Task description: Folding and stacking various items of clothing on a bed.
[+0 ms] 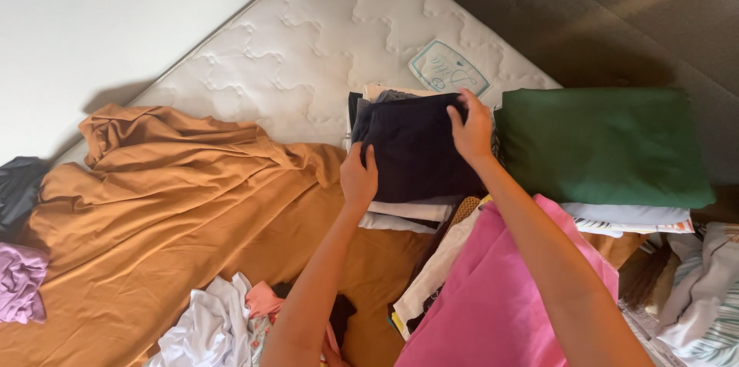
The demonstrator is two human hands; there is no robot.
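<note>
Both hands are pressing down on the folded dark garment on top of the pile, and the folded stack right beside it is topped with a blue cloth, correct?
Not quite. In the head view both hands, left hand and right hand, do rest on the dark garment, but the neighbouring stack is topped with a green cloth, not blue.

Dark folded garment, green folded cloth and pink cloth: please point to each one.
dark folded garment [416,151], head view, middle of its top face
green folded cloth [604,144], head view, centre of its top
pink cloth [493,298], head view, its broad middle

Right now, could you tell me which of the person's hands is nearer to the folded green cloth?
Right. The right hand rests on the dark garment just beside the green cloth; the left hand is at the garment's opposite edge, farther away.
</note>
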